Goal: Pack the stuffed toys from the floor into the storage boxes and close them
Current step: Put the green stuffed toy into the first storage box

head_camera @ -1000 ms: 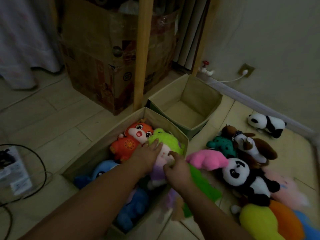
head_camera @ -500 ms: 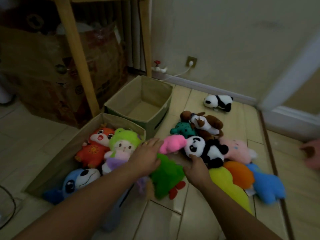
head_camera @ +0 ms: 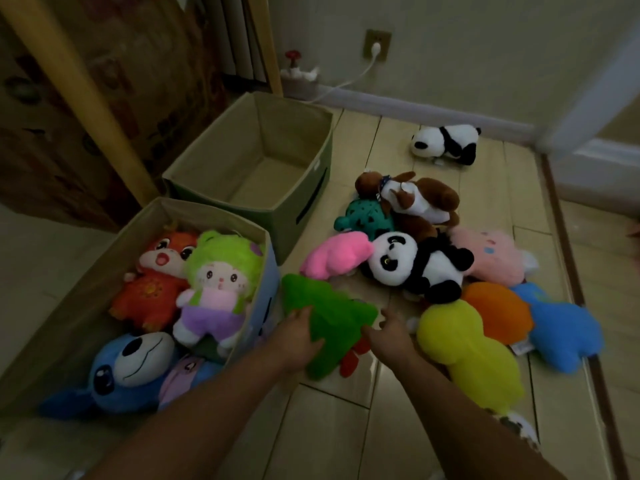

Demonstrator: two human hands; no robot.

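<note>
The floor (head_camera: pixel 346 427) of pale planks carries everything, with bare boards near the bottom edge between the two forearms and along the wall beyond the toys. The near storage box (head_camera: pixel 86 289) stands open at the left, its near end cut off by the frame; it holds an orange toy (head_camera: pixel 156 282), a green-haired doll (head_camera: pixel 218 282) and a blue toy (head_camera: pixel 124 372), with a purplish toy beside the blue one too blurred to make out. The far storage box (head_camera: pixel 256 168) stands open just behind it, nothing showing inside. A big cardboard carton (head_camera: pixel 52 133) and a wooden post (head_camera: pixel 86 98) fill the upper left.

To the right of the boxes lie the loose toys, touching one another: a yellow toy (head_camera: pixel 474 358), a blue plush (head_camera: pixel 564 327), an orange plush (head_camera: pixel 498 310), a pale pink toy (head_camera: pixel 491 258), a panda (head_camera: pixel 415 265), a bright pink toy (head_camera: pixel 336 254), a brown-and-white dog (head_camera: pixel 415 199) and a teal toy (head_camera: pixel 367 220). A small panda (head_camera: pixel 446 143) lies apart near the wall.

The green toy (head_camera: pixel 329 323) lies on the floor just beside the near box. The left hand (head_camera: pixel 298 337) grips its left edge; half a second ago it rested higher, by the box rim. The right hand (head_camera: pixel 391 337) touches the toy's right side, fingers loosely spread, having left the panda.
</note>
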